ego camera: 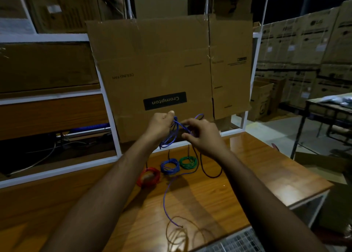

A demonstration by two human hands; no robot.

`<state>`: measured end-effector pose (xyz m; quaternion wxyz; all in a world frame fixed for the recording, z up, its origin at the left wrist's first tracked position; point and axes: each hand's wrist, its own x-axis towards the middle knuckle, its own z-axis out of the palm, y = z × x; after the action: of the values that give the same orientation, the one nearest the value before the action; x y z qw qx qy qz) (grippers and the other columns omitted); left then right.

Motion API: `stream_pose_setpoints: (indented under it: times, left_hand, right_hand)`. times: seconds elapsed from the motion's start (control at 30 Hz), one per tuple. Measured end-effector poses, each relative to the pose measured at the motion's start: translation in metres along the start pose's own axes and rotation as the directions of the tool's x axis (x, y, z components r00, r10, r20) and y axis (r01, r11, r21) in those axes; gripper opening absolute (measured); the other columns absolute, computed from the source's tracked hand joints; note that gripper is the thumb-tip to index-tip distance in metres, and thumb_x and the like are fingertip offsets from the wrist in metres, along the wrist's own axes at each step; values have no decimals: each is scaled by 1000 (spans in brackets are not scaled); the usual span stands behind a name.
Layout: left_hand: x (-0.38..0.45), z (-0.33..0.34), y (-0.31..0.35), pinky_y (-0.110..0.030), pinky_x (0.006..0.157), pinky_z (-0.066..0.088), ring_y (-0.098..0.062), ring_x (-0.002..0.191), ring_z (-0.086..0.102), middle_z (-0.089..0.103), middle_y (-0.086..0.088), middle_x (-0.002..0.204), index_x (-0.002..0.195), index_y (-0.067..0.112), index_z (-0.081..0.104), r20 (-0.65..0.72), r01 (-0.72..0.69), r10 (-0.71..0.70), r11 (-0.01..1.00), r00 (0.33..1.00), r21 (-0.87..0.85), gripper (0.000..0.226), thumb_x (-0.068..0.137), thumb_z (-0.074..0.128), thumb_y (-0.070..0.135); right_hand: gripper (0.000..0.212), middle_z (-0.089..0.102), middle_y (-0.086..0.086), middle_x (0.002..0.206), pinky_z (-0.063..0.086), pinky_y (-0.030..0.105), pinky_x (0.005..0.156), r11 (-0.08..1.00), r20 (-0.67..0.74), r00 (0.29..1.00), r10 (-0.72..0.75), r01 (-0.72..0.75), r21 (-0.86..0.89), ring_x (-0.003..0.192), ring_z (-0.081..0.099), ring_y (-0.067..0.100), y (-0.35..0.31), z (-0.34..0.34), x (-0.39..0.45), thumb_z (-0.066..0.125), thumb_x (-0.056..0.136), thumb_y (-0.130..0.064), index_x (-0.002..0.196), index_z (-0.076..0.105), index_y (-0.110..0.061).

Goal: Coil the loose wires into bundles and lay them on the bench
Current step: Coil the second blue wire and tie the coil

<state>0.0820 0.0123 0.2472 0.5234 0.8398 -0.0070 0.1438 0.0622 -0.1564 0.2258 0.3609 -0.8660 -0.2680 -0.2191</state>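
Observation:
My left hand [161,125] grips a partly wound coil of blue wire [171,135] held above the wooden bench [257,167]. My right hand [202,135] pinches the same blue wire just to the right of the coil. The wire's loose tail [165,200] hangs down and trails across the bench toward me. Three finished bundles lie on the bench below my hands: a red bundle [148,176], a blue bundle [170,166] and a green bundle [188,162]. A loose black wire [209,172] loops beside the green one.
A brown loose wire [181,232] lies coiled near the bench's front edge. A flattened cardboard box [162,70] leans on a white frame behind the bench. Stacked cartons [304,61] fill the right background, with a dark table [327,106] in front of them.

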Motion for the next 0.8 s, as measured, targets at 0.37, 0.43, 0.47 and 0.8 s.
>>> stream_pose_setpoints:
  times: [0.37, 0.43, 0.47, 0.8]
  left_hand:
    - [16, -25, -26, -34, 63, 26, -22, 53, 30, 32, -3, 56, 58, 17, 37, -138, 127, -120, 991, 983, 43, 52, 106, 39, 36]
    - [18, -25, -23, -33, 62, 25, -22, 53, 30, 33, -3, 56, 57, 17, 37, -171, 94, -85, 995, 982, 44, 52, 106, 39, 35]
    - [19, -25, -22, -33, 61, 25, -22, 52, 31, 33, -3, 56, 57, 17, 38, -183, 69, -58, 996, 981, 52, 52, 106, 39, 36]
    - [14, -18, -12, -33, 58, 23, -20, 52, 29, 34, -3, 56, 56, 17, 38, -151, -63, 91, 981, 984, 182, 54, 107, 35, 36]
  right_hand:
    - [16, 65, 14, 86, 62, 29, 65, -335, 156, 861, 484, 18, 942, 71, 74, 20, 39, -29, -1, 35, 107, -13, 108, 51, -7]
    - [16, 62, 9, 71, 51, 15, 46, -468, 270, 847, 458, -28, 883, 45, 61, 8, 55, -25, -9, 39, 105, -15, 109, 51, -5]
    - [16, 60, 6, 66, 44, 11, 39, -495, 328, 850, 413, -92, 864, 38, 52, 3, 64, -23, -14, 45, 101, -14, 112, 50, -4]
    - [27, 58, 7, 79, 45, 19, 45, 370, 694, 553, 461, -831, 416, 51, 51, 9, 103, -8, -28, 40, 105, -13, 114, 61, 1]
